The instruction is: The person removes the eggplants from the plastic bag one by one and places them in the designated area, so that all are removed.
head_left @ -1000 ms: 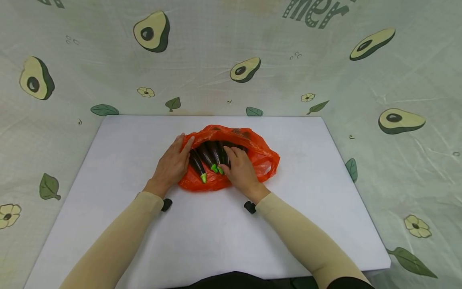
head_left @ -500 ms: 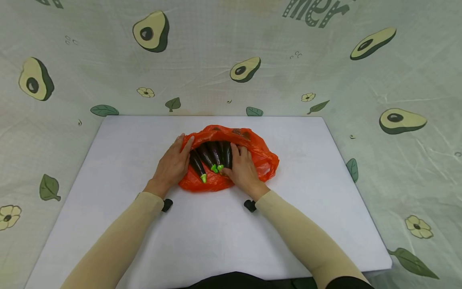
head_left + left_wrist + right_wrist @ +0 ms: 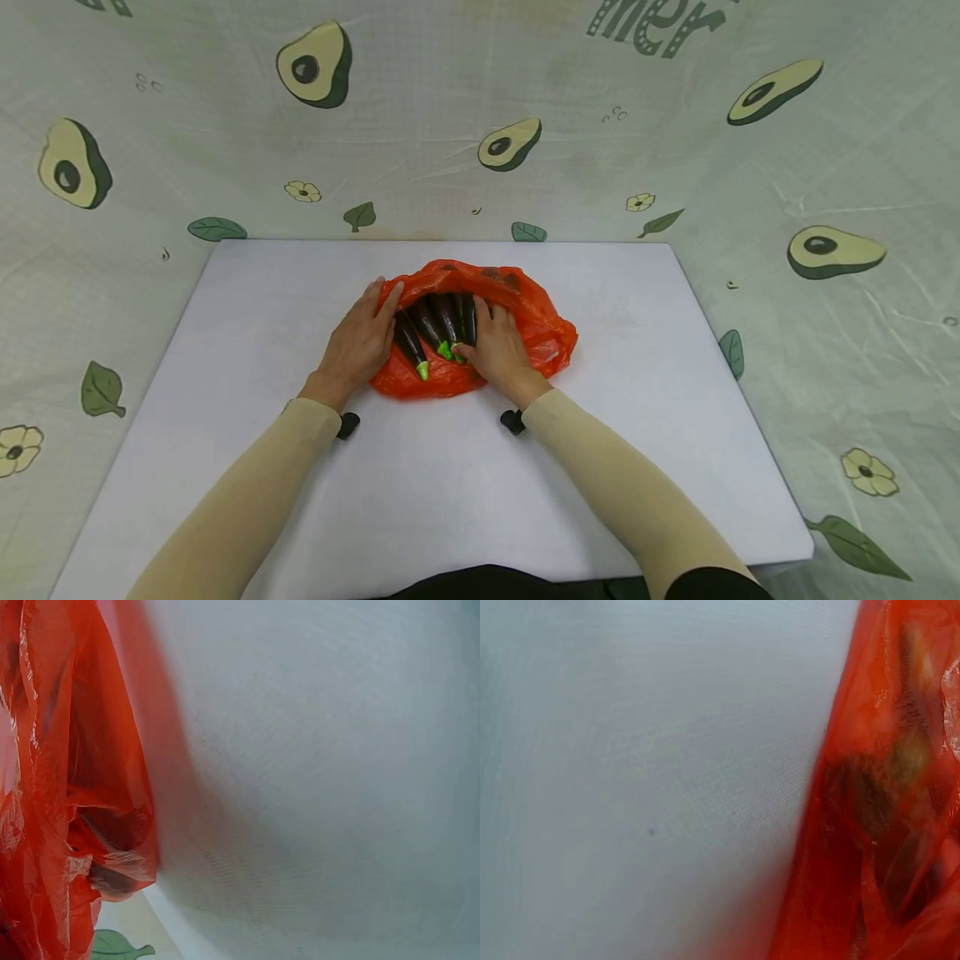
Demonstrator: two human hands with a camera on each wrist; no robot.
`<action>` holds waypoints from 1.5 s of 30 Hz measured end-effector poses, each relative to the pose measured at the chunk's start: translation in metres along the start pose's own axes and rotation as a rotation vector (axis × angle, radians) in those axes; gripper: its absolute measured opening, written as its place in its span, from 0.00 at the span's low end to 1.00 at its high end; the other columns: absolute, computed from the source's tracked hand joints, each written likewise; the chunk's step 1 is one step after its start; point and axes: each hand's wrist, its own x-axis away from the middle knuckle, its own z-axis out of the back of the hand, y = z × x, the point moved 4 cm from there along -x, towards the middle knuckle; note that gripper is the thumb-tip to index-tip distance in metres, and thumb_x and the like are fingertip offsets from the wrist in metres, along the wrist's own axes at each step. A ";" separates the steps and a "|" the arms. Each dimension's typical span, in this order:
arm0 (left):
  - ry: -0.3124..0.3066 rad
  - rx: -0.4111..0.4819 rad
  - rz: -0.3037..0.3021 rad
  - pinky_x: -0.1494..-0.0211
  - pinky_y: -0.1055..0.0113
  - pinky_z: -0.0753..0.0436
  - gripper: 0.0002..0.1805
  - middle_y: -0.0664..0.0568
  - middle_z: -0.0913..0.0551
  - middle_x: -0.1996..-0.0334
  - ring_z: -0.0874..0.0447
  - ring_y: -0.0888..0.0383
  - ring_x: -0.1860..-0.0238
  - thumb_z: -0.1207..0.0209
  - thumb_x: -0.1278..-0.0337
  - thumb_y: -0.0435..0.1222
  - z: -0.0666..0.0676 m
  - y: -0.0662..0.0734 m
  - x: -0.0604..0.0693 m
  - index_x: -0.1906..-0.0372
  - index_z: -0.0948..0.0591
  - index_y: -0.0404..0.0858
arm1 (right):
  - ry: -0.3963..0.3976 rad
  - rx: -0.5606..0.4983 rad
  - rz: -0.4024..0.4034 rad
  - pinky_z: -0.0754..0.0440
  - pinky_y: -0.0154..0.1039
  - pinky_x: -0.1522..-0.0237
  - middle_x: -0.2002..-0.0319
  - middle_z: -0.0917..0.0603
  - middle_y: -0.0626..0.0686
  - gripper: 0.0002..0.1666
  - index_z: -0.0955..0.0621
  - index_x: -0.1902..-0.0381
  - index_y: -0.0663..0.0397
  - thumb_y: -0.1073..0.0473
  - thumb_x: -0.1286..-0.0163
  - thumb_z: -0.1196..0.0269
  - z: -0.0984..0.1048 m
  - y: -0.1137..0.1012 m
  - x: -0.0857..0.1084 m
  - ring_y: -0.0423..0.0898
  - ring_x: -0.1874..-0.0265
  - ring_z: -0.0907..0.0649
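Several dark purple eggplants with green stem ends lie side by side in the mouth of a crumpled red plastic bag in the head view. My left hand holds the bag's left edge, thumb at the opening and fingers along the outside. My right hand reaches into the opening and grips the rightmost visible eggplant, its thumb near the stem ends. Part of that eggplant is hidden under the hand. Neither hand shows in the wrist views, where only the red bag and the white tabletop appear.
The bag lies on a white tabletop, toward its far edge. Behind and beside it hangs a pale green cloth printed with avocados and leaves. Dark shapes show through the bag in the right wrist view.
My right hand moved right over the eggplants, then slightly back left, bringing the rightmost ones closer together. The bag's right end drew in a little. My left hand stayed in place.
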 end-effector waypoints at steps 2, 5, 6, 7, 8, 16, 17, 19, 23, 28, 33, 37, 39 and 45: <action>0.003 -0.004 -0.003 0.19 0.44 0.35 0.38 0.33 0.42 0.19 0.42 0.37 0.18 0.43 0.22 0.35 0.000 0.001 -0.001 0.15 0.43 0.40 | -0.008 0.001 0.006 0.26 0.55 0.26 0.26 0.33 0.64 0.58 0.43 0.17 0.57 0.47 0.34 0.24 -0.001 0.000 0.000 0.61 0.30 0.30; 0.006 -0.010 -0.001 0.20 0.44 0.35 0.37 0.33 0.42 0.19 0.42 0.37 0.18 0.43 0.22 0.35 0.002 0.001 -0.002 0.15 0.43 0.39 | -0.015 -0.013 0.023 0.26 0.56 0.26 0.25 0.33 0.63 0.56 0.42 0.17 0.57 0.51 0.33 0.24 -0.002 0.001 0.000 0.61 0.29 0.29; 0.008 -0.012 -0.001 0.20 0.44 0.35 0.37 0.33 0.42 0.19 0.41 0.37 0.18 0.43 0.22 0.35 0.002 0.001 -0.002 0.15 0.43 0.39 | -0.019 -0.016 0.027 0.26 0.57 0.27 0.25 0.34 0.63 0.56 0.42 0.17 0.56 0.51 0.33 0.24 -0.002 0.001 0.000 0.61 0.28 0.30; 0.009 -0.012 -0.001 0.20 0.44 0.35 0.37 0.33 0.42 0.19 0.41 0.36 0.18 0.43 0.22 0.35 0.003 0.002 -0.003 0.15 0.43 0.39 | -0.024 -0.019 0.031 0.26 0.57 0.27 0.25 0.34 0.63 0.56 0.42 0.17 0.56 0.52 0.33 0.24 -0.002 0.001 -0.001 0.61 0.28 0.30; 0.010 -0.012 -0.001 0.20 0.44 0.35 0.37 0.33 0.42 0.19 0.41 0.36 0.19 0.43 0.22 0.35 0.003 0.002 -0.003 0.15 0.43 0.39 | -0.028 -0.022 0.032 0.26 0.57 0.27 0.25 0.34 0.63 0.55 0.42 0.17 0.55 0.53 0.33 0.24 -0.002 0.001 -0.001 0.62 0.28 0.30; 0.011 0.000 -0.003 0.19 0.44 0.35 0.37 0.32 0.41 0.19 0.41 0.35 0.19 0.43 0.22 0.35 0.004 0.002 -0.004 0.16 0.42 0.38 | -0.043 0.011 -0.016 0.25 0.57 0.28 0.31 0.27 0.67 0.49 0.39 0.19 0.56 0.55 0.30 0.27 0.001 0.000 -0.005 0.64 0.33 0.25; 0.011 0.000 -0.002 0.19 0.44 0.36 0.37 0.32 0.40 0.19 0.41 0.35 0.19 0.43 0.22 0.35 0.004 0.002 -0.004 0.16 0.42 0.38 | -0.039 0.025 -0.025 0.24 0.57 0.29 0.32 0.26 0.67 0.49 0.39 0.19 0.56 0.53 0.30 0.27 0.001 0.000 -0.005 0.64 0.35 0.23; 0.011 -0.001 -0.002 0.19 0.44 0.36 0.37 0.32 0.40 0.19 0.41 0.35 0.19 0.43 0.22 0.35 0.004 0.002 -0.004 0.16 0.42 0.38 | -0.027 0.056 -0.045 0.21 0.57 0.32 0.36 0.24 0.67 0.49 0.39 0.21 0.57 0.49 0.30 0.27 0.001 -0.001 -0.007 0.64 0.38 0.21; 0.010 0.003 0.000 0.19 0.44 0.36 0.37 0.32 0.40 0.19 0.41 0.36 0.19 0.43 0.22 0.35 0.003 0.002 -0.004 0.16 0.42 0.37 | -0.001 0.112 -0.053 0.15 0.57 0.41 0.45 0.18 0.66 0.48 0.37 0.24 0.57 0.47 0.31 0.26 0.002 -0.004 -0.008 0.63 0.49 0.15; -0.004 0.001 0.016 0.19 0.44 0.36 0.37 0.33 0.41 0.19 0.41 0.35 0.18 0.44 0.22 0.35 0.002 0.001 -0.004 0.16 0.42 0.38 | 0.004 0.134 -0.026 0.13 0.58 0.46 0.49 0.15 0.64 0.46 0.36 0.22 0.54 0.52 0.30 0.27 0.005 -0.007 -0.006 0.62 0.56 0.12; -0.008 0.001 0.022 0.19 0.44 0.37 0.37 0.33 0.42 0.19 0.42 0.36 0.18 0.44 0.21 0.36 0.001 0.000 -0.005 0.15 0.43 0.39 | -0.005 0.117 -0.003 0.12 0.57 0.49 0.45 0.18 0.64 0.48 0.37 0.18 0.49 0.54 0.30 0.28 0.010 -0.011 -0.002 0.60 0.58 0.13; 0.003 0.011 0.019 0.19 0.44 0.37 0.37 0.33 0.41 0.19 0.42 0.35 0.18 0.44 0.22 0.35 0.002 -0.001 -0.005 0.16 0.42 0.38 | -0.001 0.102 0.010 0.11 0.55 0.50 0.44 0.20 0.64 0.50 0.39 0.17 0.48 0.55 0.30 0.28 0.014 -0.014 0.001 0.58 0.59 0.14; 0.009 0.013 0.018 0.19 0.44 0.36 0.37 0.33 0.41 0.19 0.41 0.35 0.19 0.44 0.22 0.35 0.002 -0.001 -0.005 0.16 0.42 0.38 | 0.001 0.095 0.013 0.11 0.54 0.49 0.43 0.21 0.64 0.51 0.39 0.16 0.48 0.55 0.30 0.28 0.015 -0.014 0.002 0.58 0.59 0.14; 0.008 0.013 0.020 0.19 0.43 0.36 0.37 0.32 0.40 0.19 0.41 0.35 0.19 0.44 0.21 0.35 0.001 -0.002 -0.004 0.16 0.43 0.38 | 0.020 0.061 0.025 0.13 0.56 0.43 0.38 0.20 0.63 0.52 0.40 0.16 0.49 0.56 0.31 0.27 0.016 -0.014 0.003 0.59 0.52 0.14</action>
